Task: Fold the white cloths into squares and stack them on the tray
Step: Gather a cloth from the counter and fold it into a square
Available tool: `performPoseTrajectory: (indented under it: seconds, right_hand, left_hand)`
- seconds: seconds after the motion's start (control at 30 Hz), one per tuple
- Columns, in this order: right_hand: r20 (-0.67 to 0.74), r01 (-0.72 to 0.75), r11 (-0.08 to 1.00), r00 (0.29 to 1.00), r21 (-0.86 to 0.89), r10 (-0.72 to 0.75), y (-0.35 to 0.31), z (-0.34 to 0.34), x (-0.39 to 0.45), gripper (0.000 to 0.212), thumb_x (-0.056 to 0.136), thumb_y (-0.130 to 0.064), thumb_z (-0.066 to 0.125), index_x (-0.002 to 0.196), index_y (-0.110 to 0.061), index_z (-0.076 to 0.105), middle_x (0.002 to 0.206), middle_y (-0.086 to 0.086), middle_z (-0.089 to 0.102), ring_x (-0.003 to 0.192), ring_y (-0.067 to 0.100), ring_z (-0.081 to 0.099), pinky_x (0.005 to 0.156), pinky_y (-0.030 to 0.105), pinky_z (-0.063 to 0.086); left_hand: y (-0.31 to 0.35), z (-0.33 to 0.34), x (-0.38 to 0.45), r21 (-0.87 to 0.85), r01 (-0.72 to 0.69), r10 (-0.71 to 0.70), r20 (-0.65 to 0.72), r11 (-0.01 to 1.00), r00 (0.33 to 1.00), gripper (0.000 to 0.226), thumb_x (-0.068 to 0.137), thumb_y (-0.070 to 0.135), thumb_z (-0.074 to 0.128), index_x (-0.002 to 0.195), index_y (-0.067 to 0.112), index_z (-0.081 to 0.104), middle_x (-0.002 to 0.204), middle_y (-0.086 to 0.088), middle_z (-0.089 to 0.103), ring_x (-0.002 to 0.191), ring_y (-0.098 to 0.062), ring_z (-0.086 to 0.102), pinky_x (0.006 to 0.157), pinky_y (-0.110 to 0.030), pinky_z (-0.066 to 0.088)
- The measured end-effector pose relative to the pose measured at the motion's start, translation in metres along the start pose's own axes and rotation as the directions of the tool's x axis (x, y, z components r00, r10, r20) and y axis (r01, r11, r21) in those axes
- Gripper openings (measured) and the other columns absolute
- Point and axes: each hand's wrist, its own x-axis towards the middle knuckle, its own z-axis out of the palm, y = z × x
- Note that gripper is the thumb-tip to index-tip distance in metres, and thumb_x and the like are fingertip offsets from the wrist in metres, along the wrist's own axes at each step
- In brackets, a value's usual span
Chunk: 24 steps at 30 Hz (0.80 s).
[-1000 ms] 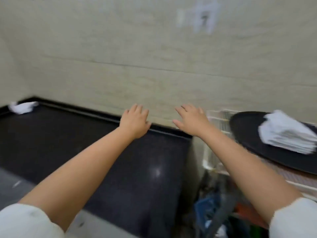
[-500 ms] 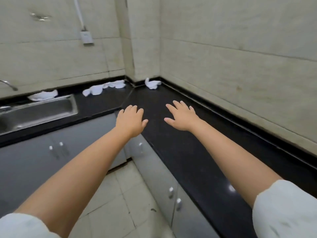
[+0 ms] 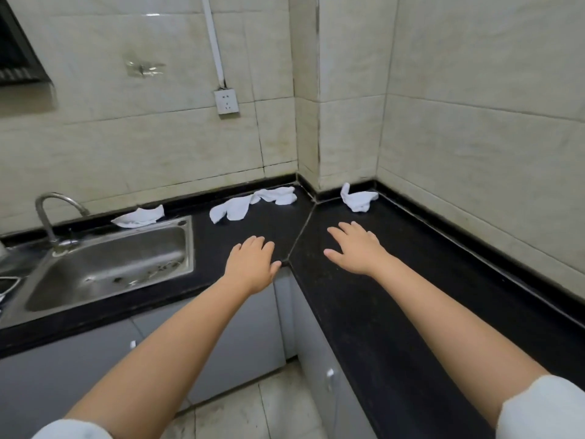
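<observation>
Left hand [image 3: 252,267] and right hand [image 3: 354,248] apart, fingers straight, empty, above black counter [image 3: 364,312]; crumpled white cloths [image 3: 253,205] at twelve o'clock.

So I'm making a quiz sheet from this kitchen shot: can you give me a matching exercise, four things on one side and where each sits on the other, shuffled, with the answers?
Things:
1. crumpled cloth
2. flat cloth
3. left hand
4. wall socket

Places:
A. behind the sink, beside the tap
B. on the tiled wall, below a white conduit
C. on the right counter run, in the far corner
D. at the counter's inner corner, by the diagonal seam

Pairs: 1-C, 2-A, 3-D, 4-B
</observation>
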Motion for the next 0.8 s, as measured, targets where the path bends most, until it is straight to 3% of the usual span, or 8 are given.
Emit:
performPoseTrajectory:
  seconds: [0.2,0.43,0.67,0.8]
  right_hand:
    - [0.067,-0.004,1.0,0.998,-0.024,0.005,-0.007,0.026,0.103,0.057,0.096,-0.043,0.038,0.145,-0.019,0.023,0.154,0.006,0.02,0.145,0.029,0.008,0.115,0.05,0.018]
    - [0.129,0.024,0.997,0.992,-0.074,-0.014,-0.057,0.064,0.276,0.053,0.095,-0.041,0.04,0.142,-0.017,0.032,0.151,0.006,0.029,0.144,0.027,0.014,0.114,0.05,0.019]
    - [0.229,0.024,1.0,0.973,0.004,-0.024,-0.132,0.111,0.435,0.043,0.094,-0.037,0.044,0.129,-0.013,0.05,0.13,0.008,0.052,0.122,0.026,0.046,0.102,0.042,0.039]
    - [0.274,-0.038,0.996,0.962,0.086,0.013,-0.157,0.144,0.498,0.038,0.094,-0.031,0.046,0.125,-0.012,0.054,0.126,0.008,0.056,0.115,0.026,0.053,0.095,0.038,0.044]
  left_hand:
    - [-0.071,0.04,0.089,-0.057,0.05,-0.048,0.038,0.997,0.998,0.045,0.096,0.039,0.038,0.133,0.013,0.04,0.139,-0.006,0.042,0.132,-0.024,0.034,0.104,-0.039,0.033]
    - [-0.199,0.117,0.21,-0.068,0.109,-0.101,0.117,0.992,0.988,0.046,0.095,0.04,0.04,0.132,0.013,0.041,0.138,-0.007,0.042,0.132,-0.025,0.034,0.103,-0.04,0.035]
    - [-0.306,0.179,0.312,-0.151,0.146,-0.109,0.231,0.978,0.967,0.037,0.095,0.036,0.042,0.121,0.011,0.048,0.127,-0.007,0.051,0.121,-0.025,0.045,0.095,-0.038,0.043]
    - [-0.334,0.215,0.352,-0.246,0.212,-0.138,0.284,0.946,0.949,0.033,0.095,0.034,0.042,0.117,0.01,0.051,0.121,-0.008,0.054,0.115,-0.025,0.049,0.09,-0.037,0.045]
